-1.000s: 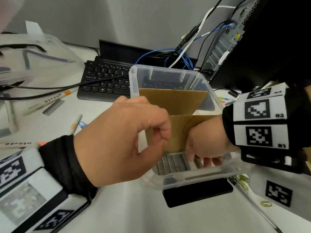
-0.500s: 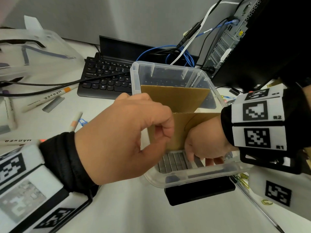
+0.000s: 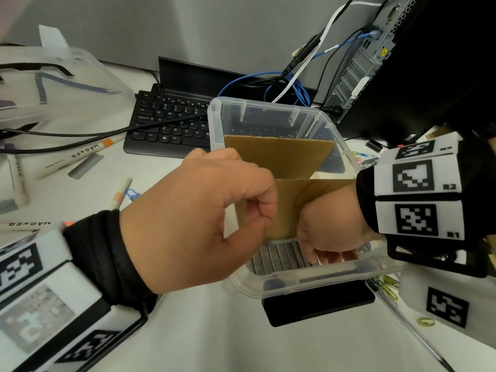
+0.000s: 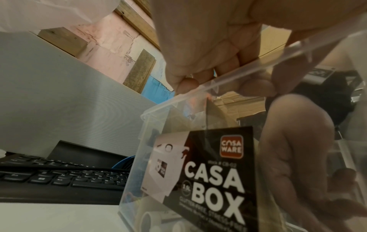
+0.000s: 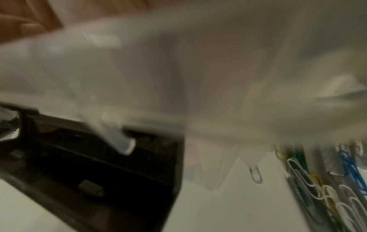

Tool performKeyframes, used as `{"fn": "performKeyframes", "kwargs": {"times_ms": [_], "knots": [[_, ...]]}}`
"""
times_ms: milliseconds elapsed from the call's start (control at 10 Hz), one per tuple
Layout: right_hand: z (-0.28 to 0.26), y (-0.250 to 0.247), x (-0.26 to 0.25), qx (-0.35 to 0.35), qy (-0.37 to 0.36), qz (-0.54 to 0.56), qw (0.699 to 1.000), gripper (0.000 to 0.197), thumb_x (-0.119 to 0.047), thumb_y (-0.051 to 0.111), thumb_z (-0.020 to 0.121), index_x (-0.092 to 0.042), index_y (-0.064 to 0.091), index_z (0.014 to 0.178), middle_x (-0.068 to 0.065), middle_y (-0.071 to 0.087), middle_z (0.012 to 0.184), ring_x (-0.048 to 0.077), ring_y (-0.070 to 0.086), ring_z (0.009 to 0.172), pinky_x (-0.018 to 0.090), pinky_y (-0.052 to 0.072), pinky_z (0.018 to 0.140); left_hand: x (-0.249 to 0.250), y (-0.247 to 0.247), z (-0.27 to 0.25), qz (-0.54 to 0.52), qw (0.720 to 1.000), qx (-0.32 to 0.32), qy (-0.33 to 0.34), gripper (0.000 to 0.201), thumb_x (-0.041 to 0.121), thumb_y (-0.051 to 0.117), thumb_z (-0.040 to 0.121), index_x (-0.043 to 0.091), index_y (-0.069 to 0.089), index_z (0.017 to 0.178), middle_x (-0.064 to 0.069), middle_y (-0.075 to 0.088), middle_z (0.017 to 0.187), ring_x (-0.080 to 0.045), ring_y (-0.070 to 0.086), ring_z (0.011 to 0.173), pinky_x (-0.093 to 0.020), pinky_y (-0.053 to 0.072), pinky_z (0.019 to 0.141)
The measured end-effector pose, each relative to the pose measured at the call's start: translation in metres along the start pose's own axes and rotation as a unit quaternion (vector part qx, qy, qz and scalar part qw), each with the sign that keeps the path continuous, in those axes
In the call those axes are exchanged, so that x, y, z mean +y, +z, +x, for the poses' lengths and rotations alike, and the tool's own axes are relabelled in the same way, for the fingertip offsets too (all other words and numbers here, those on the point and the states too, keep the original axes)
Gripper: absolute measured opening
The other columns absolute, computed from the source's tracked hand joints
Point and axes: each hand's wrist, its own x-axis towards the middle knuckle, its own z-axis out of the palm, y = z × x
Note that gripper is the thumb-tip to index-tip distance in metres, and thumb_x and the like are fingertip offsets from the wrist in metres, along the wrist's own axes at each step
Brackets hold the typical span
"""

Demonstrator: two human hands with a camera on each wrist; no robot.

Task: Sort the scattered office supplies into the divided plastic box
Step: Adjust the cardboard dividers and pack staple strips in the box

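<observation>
A clear plastic box (image 3: 268, 102) with brown cardboard dividers (image 3: 279, 154) stands mid-table. Its label shows in the left wrist view (image 4: 214, 172). My left hand (image 3: 257, 224) pinches the box's left wall at the rim, forefinger inside and thumb outside. The same grip on the rim (image 4: 218, 84) shows from below. My right hand (image 3: 327, 253) reaches down into the near compartment, its fingertips on several grey staple strips (image 3: 276, 257) lying there. Whether those fingers hold anything is hidden. The right wrist view is blurred.
A black keyboard (image 3: 171, 124) and cables lie behind the box, a computer tower (image 3: 402, 63) at back right. Markers (image 3: 83, 154) and a loose staple strip (image 3: 86, 166) lie at left. A black block (image 3: 316, 304) sits under the box's front. Paper clips (image 5: 317, 188) lie right.
Almost nothing differs: both hands stay at the box, the left on the wall, the right in the near compartment. Only the view has shifted slightly.
</observation>
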Motion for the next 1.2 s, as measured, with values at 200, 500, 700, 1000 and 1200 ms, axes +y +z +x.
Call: {"fn": "performKeyframes", "kwargs": {"times_ms": [200,500,700,1000,1200], "knots": [[0.0,0.0,0.003,-0.017,-0.016,0.012,1.0,0.015,-0.021,0.058,0.089,-0.021,0.072,0.096,-0.026,0.044,0.033,-0.011,0.043,0.031,0.003,0.028,0.03,-0.001,0.0,0.0,-0.006,1.0,-0.001,0.001,0.01,0.016,0.056,0.075,0.026,0.06,0.074,0.012,0.056,0.067,-0.009,0.051,0.073,-0.04,0.042,0.066],[0.005,0.006,0.005,0.028,0.001,-0.05,0.998,0.036,-0.021,0.056,0.089,-0.026,0.05,0.053,-0.025,0.042,0.03,-0.011,0.041,0.03,0.002,0.029,0.031,0.0,0.0,0.0,-0.007,1.0,0.001,0.004,0.011,0.014,0.058,0.075,0.025,0.06,0.074,0.012,0.056,0.067,-0.011,0.052,0.072,-0.04,0.043,0.065],[0.004,0.004,0.007,0.001,0.007,-0.033,0.999,0.02,-0.021,0.056,0.088,-0.021,0.064,0.071,-0.025,0.043,0.031,-0.01,0.042,0.029,0.003,0.027,0.029,-0.001,0.001,-0.001,-0.01,1.0,0.002,0.003,0.011,0.015,0.057,0.075,0.026,0.06,0.075,0.011,0.056,0.067,-0.01,0.052,0.073,-0.04,0.043,0.066],[0.012,0.006,0.009,-0.007,0.02,-0.054,0.998,0.031,-0.019,0.058,0.086,-0.023,0.053,0.056,-0.022,0.046,0.032,-0.006,0.044,0.029,0.005,0.029,0.029,-0.001,0.001,-0.001,-0.008,1.0,0.005,0.003,0.011,0.015,0.057,0.075,0.026,0.059,0.075,0.012,0.056,0.067,-0.01,0.053,0.073,-0.039,0.043,0.066],[0.013,0.01,0.01,0.022,0.014,-0.068,0.997,0.028,-0.022,0.06,0.084,-0.025,0.057,0.057,-0.02,0.047,0.033,-0.007,0.043,0.029,0.012,0.035,0.038,0.001,-0.001,0.0,0.004,1.0,0.023,0.003,0.011,0.017,0.066,0.074,0.024,0.062,0.082,0.014,0.056,0.074,-0.01,0.054,0.075,-0.042,0.044,0.067]]}}
